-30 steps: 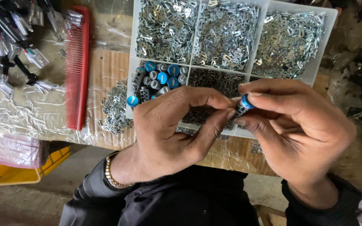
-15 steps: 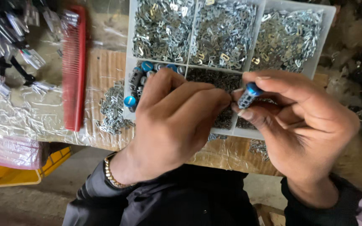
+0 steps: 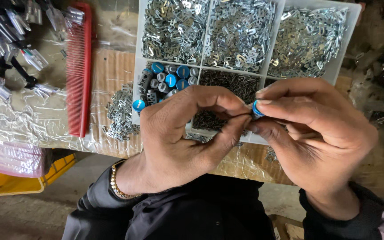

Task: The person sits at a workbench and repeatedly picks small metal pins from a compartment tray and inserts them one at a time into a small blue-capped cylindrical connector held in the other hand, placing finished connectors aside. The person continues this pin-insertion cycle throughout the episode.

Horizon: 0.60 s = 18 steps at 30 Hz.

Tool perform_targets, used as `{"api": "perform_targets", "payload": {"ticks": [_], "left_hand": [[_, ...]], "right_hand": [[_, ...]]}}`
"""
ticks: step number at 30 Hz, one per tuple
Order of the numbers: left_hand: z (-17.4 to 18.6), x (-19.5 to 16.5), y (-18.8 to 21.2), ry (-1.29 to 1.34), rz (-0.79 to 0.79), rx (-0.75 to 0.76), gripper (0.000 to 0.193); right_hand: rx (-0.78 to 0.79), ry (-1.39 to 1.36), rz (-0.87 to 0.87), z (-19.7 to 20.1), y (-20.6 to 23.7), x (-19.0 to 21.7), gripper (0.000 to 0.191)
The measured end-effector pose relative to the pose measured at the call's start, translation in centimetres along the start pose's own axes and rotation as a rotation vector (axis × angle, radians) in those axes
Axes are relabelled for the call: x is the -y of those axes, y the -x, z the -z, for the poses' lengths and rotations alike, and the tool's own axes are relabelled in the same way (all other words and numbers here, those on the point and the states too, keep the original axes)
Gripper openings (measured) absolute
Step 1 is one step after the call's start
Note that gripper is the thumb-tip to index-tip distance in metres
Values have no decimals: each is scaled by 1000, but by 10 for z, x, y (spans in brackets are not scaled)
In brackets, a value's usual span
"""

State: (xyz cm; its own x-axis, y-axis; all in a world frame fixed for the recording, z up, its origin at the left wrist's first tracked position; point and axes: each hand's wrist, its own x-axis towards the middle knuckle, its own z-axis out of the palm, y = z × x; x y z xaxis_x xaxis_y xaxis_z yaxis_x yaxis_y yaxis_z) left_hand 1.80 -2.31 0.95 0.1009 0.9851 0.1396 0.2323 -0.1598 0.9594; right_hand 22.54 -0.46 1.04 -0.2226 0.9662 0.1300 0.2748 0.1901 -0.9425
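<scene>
Both hands raised together over the near edge of the worktop (image 3: 112,66), fingertips meeting above the front rim of a white compartment tray (image 3: 137,66). Right hand (image 3: 321,133) curled, thumb and forefinger clamped on a small blue-capped cylinder (image 3: 257,109), cap end turned toward the left. Left hand (image 3: 183,133) arched, knuckles up, forefinger and thumb pinched against that same cylinder from the other side; whether something tiny sits between those fingertips, impossible to tell. Gold bead bracelet (image 3: 118,186) on the left wrist, dark sleeves on both arms. More blue-capped cylinders (image 3: 167,80) heaped in the tray's near-left compartment, just beyond the left knuckles; bright metal clips (image 3: 238,31) filling the far compartments. Red comb (image 3: 80,66) lying lengthwise to the left of the tray.
</scene>
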Motion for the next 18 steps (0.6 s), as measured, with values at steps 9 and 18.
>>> {"api": "perform_targets", "payload": {"ticks": [9, 18], "left_hand": [[7, 0, -10, -108, -116, 62, 28], [4, -7, -30, -597, -289, 101, 17]], "right_hand": [[89, 109, 128, 1, -4, -3, 23], [-5, 61, -50, 1, -4, 5, 28]]}}
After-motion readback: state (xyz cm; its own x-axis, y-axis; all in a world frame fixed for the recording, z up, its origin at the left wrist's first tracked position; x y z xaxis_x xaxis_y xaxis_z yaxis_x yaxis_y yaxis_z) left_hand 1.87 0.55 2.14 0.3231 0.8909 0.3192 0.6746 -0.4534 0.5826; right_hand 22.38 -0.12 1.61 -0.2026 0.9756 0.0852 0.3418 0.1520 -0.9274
